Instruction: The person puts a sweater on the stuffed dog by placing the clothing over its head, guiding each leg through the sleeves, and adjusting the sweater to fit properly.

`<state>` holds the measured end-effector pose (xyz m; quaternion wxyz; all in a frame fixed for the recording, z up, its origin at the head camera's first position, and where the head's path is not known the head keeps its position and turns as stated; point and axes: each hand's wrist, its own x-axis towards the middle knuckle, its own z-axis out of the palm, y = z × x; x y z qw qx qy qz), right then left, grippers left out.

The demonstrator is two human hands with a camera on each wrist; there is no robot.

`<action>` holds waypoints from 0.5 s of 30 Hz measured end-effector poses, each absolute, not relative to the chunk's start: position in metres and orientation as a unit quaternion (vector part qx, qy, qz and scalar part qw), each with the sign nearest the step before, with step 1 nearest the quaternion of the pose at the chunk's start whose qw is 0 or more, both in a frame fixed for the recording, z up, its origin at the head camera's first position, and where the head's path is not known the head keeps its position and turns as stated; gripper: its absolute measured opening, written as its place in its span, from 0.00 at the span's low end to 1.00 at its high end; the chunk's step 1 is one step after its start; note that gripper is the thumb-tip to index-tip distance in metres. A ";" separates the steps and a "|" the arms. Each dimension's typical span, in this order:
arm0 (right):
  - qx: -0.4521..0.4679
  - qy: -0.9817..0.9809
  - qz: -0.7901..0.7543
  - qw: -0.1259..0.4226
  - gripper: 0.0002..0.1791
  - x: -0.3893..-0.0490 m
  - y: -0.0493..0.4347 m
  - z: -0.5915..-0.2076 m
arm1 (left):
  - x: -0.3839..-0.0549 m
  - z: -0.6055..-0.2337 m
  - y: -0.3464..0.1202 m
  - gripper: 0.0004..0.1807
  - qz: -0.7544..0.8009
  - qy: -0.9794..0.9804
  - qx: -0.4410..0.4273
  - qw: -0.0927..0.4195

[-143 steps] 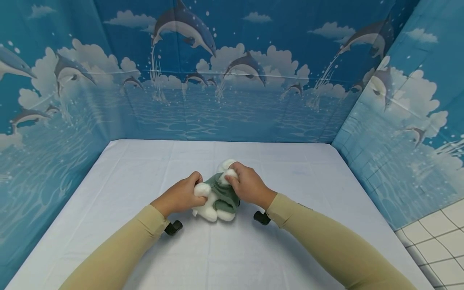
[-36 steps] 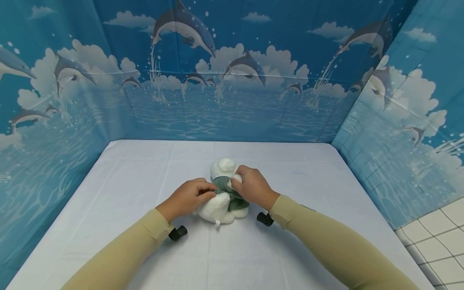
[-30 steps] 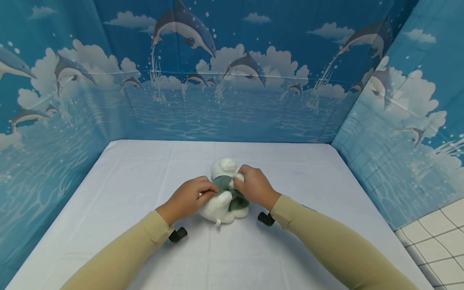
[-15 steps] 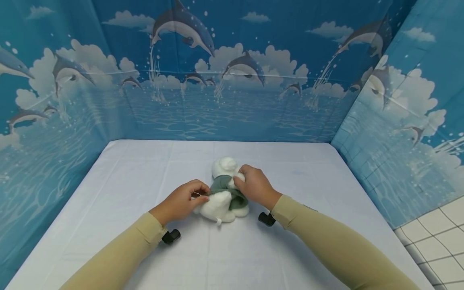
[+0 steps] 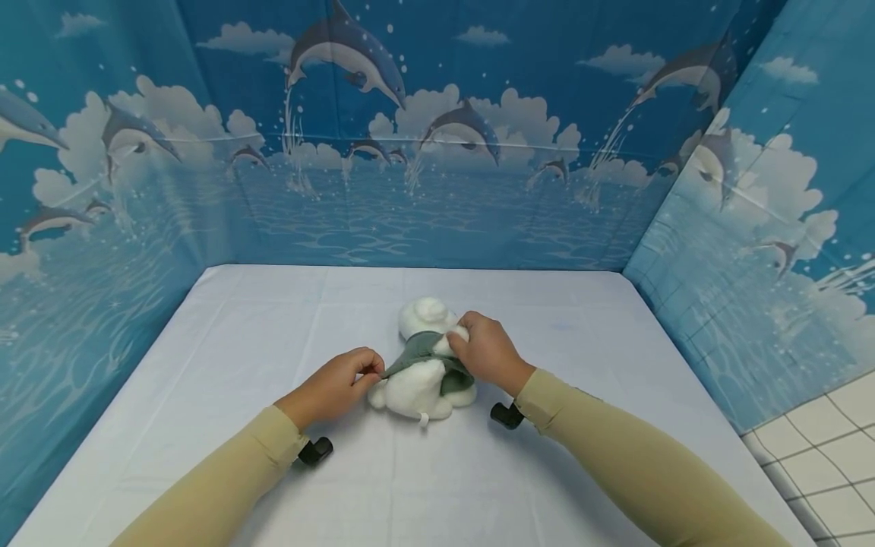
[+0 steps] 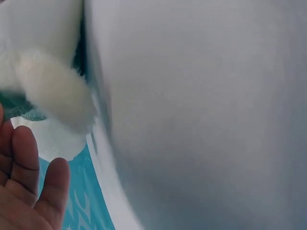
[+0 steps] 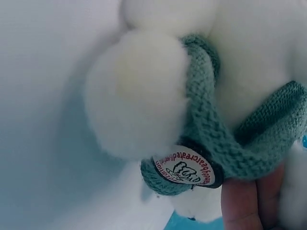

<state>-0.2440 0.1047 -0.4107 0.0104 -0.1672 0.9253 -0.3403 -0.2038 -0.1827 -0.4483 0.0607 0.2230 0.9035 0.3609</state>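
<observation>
A white plush toy (image 5: 417,387) in a green knitted sweater (image 5: 418,349) lies at the middle of the table, its head pointing to the far side. My left hand (image 5: 335,386) pinches the sweater's edge and draws it out to the left in a taut point. With my right hand (image 5: 488,351) I grip the toy's upper right side, thumb over a white arm. In the right wrist view, fingers (image 7: 240,203) lie under the sweater (image 7: 206,100), near a round printed label (image 7: 184,167). The left wrist view has a white limb (image 6: 57,91) beside my fingers (image 6: 26,148).
A white cloth (image 5: 437,486) covers the table. Blue curtains (image 5: 437,205) printed with dolphins stand along its back and sides. White tiles (image 5: 830,441) show at the lower right. A small black wrist camera (image 5: 316,451) hangs under the left sleeve, another under the right.
The toy has turned from its earlier tilt. My left hand left the toy's lower body, went to the sweater and moved left, stretching its edge out. My right hand keeps its grip, shifting slightly right.
</observation>
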 end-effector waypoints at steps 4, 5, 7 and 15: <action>-0.159 0.926 -0.343 0.013 0.11 -0.245 0.107 -0.412 | -0.202 -0.444 -0.187 0.04 0.349 0.907 0.229 0.061; -0.156 0.926 -0.344 0.013 0.11 -0.245 0.107 -0.413 | -0.202 -0.444 -0.187 0.04 0.348 0.906 0.230 0.063; -0.154 0.924 -0.348 0.017 0.11 -0.245 0.107 -0.413 | -0.202 -0.444 -0.187 0.03 0.353 0.904 0.231 0.072; -0.170 0.914 -0.363 0.062 0.09 -0.246 0.108 -0.410 | -0.198 -0.448 -0.160 0.37 0.397 0.886 0.183 0.154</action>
